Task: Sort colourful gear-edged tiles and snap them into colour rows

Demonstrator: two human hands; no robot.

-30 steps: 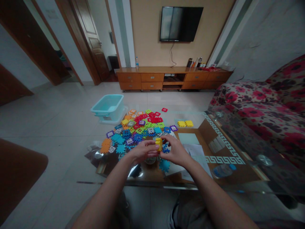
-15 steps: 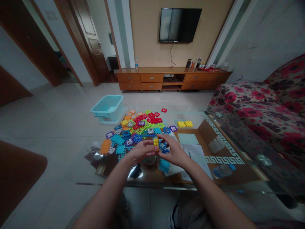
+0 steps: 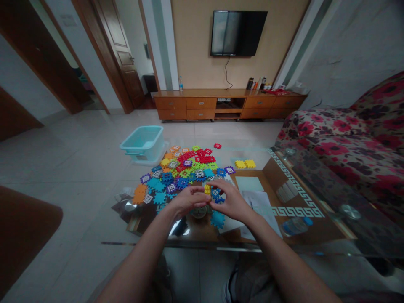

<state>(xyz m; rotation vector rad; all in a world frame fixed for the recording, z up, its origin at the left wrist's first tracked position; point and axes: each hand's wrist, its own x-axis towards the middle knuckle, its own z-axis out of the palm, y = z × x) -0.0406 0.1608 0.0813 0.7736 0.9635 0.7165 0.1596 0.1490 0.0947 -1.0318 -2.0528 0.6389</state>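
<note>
A small yellow piece [image 3: 207,190] stands edge-on between the two hands, above the near side of the glass-topped table [image 3: 151,225]. The left hand [image 3: 187,199] has its grip closed on the piece's left side, fingers reaching across to it. The right hand [image 3: 230,197] curves round from the other side, its grip also closed on the piece, index finger near the upper end and thumb near the lower.

Beyond the hands spreads a heap of notched plastic pieces [image 3: 205,159] in red, lime, blue, purple and orange, some with white window-like lattices. Two yellow pieces [image 3: 245,164] lie side by side to the right of the heap.

The turquoise tub [image 3: 143,141] at the far left carries a small label [image 3: 142,157] on its front, too small to read. The television [image 3: 239,33] shows a pale mark on its lower bezel, likewise unreadable. On the right are white sheets [image 3: 260,202], any writing on them illegible, and a blue-capped bottle [image 3: 295,226] on its side, its markings blurred. A white Greek-key border [image 3: 298,211] decorates the glass.
</note>
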